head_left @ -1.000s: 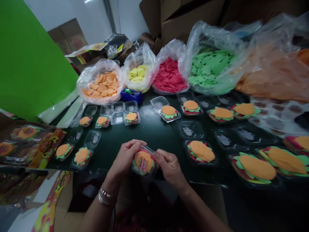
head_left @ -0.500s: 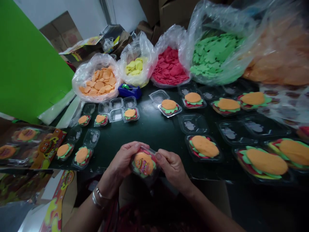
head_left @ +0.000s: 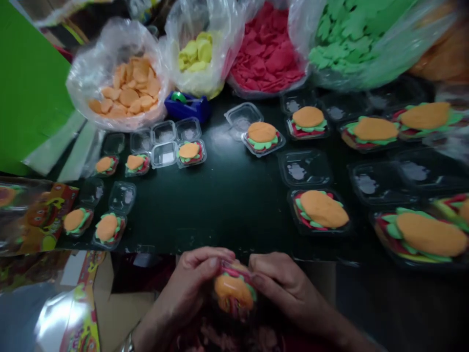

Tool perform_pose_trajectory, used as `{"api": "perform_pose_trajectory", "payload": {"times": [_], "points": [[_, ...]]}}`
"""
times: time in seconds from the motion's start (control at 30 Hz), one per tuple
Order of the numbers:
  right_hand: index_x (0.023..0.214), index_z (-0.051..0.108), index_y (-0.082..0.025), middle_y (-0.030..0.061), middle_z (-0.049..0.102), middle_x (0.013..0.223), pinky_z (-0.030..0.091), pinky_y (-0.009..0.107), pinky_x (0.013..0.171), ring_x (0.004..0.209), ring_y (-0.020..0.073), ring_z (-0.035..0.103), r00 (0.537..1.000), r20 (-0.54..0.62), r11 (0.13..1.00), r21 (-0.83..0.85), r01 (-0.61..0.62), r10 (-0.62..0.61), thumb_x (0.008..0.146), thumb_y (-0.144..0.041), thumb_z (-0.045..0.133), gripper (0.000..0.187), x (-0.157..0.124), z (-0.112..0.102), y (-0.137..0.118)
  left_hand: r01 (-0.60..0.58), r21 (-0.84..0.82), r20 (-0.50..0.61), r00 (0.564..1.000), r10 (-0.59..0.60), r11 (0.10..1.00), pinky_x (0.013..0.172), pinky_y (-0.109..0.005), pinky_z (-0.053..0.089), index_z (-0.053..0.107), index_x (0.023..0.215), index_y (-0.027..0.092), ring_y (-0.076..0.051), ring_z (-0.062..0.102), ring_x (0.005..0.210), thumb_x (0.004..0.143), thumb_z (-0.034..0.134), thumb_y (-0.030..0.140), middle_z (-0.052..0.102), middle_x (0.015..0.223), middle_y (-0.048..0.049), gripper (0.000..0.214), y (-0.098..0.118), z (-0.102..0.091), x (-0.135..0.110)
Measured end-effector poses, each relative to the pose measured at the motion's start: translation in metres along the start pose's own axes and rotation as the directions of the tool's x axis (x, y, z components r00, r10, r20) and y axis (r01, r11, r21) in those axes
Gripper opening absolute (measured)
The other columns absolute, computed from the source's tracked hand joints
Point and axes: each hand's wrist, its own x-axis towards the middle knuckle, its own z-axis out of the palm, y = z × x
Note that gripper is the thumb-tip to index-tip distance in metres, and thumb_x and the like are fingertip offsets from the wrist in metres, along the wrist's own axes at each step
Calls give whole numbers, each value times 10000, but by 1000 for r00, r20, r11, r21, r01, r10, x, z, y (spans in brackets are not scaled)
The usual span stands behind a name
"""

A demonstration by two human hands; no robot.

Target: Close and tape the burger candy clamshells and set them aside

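Between my two hands, just below the table's near edge, is a small clear plastic clamshell box (head_left: 234,292) with a soft orange-bunned burger inside, blurred and tilted. My left hand (head_left: 200,276) is closed around its left side, the thumb along the upper edge. At the upper right side, my right hand (head_left: 280,281) pinches the box with curled fingers. Closest on the table is an open clamshell with a burger (head_left: 320,210), right of centre. To the left stands another open one with a small burger (head_left: 107,228).
Along the back, plastic bags hold orange discs (head_left: 129,97), yellow discs (head_left: 198,51), red pieces (head_left: 269,54) and green leaf shapes (head_left: 351,29). A blue tape dispenser (head_left: 188,107) sits before them. Several open clamshells with burgers line both sides. A printed carton (head_left: 40,215) is at left.
My view has tipped downward, so the table and bags sit higher in it. Both hands, with the clamshell box, are now below the table edge, and the box has turned in them.
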Motion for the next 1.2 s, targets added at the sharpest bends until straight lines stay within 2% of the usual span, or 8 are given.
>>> {"api": "perform_pose_trajectory", "payload": {"times": [0.13,0.27,0.37,0.73,0.83,0.9,1.03,1.2], "points": [[599,303,-199,-37,319,547,254,258,527,526,103,379,1000,-4,1000,-8,3,-3,975,-385,317,420,-39,8,8,-1,278,111,993,-31,961,936,-277,382,764,887,242,-191,535,1078,801,663,308,634,1103,-47,148,-17,-5,-15],[611,319,-206,-34,315,548,262,269,535,529,120,382,1000,-13,1000,19,8,-7,969,-370,328,394,-53,16,5,-130,517,159,986,55,846,791,-256,405,757,905,246,-152,546,866,828,622,307,603,894,-32,167,-11,-6,-28],[599,314,-210,-31,324,546,270,271,525,522,125,388,1000,19,1000,2,-3,2,961,-351,344,390,-55,17,-2,-157,544,148,985,90,824,712,-251,396,758,849,230,-149,535,764,803,642,296,600,775,-24,141,-10,-4,-35],[572,303,-204,-38,320,542,260,260,497,492,102,366,995,63,995,59,-76,73,928,-352,395,397,-65,19,-7,-78,517,74,996,47,853,648,-227,367,722,707,174,-123,494,676,746,677,321,570,711,-9,159,-22,2,-45],[562,292,-204,-49,279,525,230,246,450,461,88,309,989,6,984,102,-145,145,929,-408,384,430,-50,15,-9,24,406,47,998,-47,914,608,-226,375,714,722,159,-117,497,622,693,718,320,597,677,-10,164,-5,3,-27],[553,299,-204,-52,269,520,212,238,428,462,84,281,982,-101,983,103,-151,161,919,-441,396,447,-30,9,-12,50,374,56,995,-77,926,577,-218,377,707,721,139,-109,504,586,649,753,285,611,649,-14,169,17,6,-7],[544,319,-204,-55,280,527,212,228,425,481,82,261,937,-329,988,137,-74,116,880,-516,447,476,17,0,-17,-99,320,109,992,68,942,569,-200,403,691,719,125,-95,539,571,629,780,258,635,656,-14,184,63,12,26],[546,339,-205,-72,273,499,184,229,411,451,68,224,946,-298,948,317,-29,129,845,-554,488,483,49,1,-10,-47,181,194,981,11,982,645,-256,500,697,969,160,-170,641,718,735,686,400,709,868,-77,335,69,9,27]]}}
